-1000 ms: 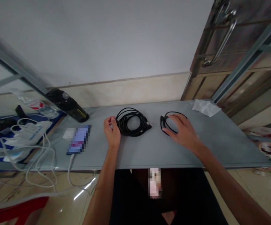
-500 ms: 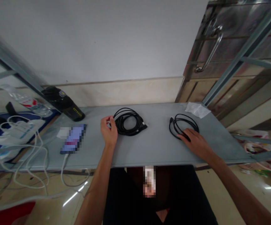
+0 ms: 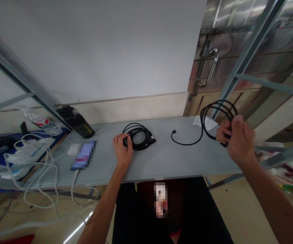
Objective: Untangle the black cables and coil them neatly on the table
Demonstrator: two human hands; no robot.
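Raised above the right end of the grey table (image 3: 159, 164), my right hand (image 3: 239, 140) is closed round a looped black cable (image 3: 219, 104). One end of that cable trails left over the tabletop to a small black plug (image 3: 174, 131). My left hand (image 3: 123, 149) rests at the left edge of a second coil of black cable (image 3: 146, 144), which lies on the table. Its fingers are curled in against the coil's loops, with the thumb near them; the exact grip is partly hidden.
A phone (image 3: 84, 156) with a white cord lies at the left, near a black bottle (image 3: 77, 122). Farther left are a clear plastic bottle (image 3: 43, 122) and a white power strip (image 3: 32, 152) with tangled cords. White paper (image 3: 208, 123) lies back right, beside a metal frame post (image 3: 250, 51).
My right hand has lifted the looped cable off the table and moved right, leaving one end trailing. My left hand stays by the other coil. The view has shifted slightly.
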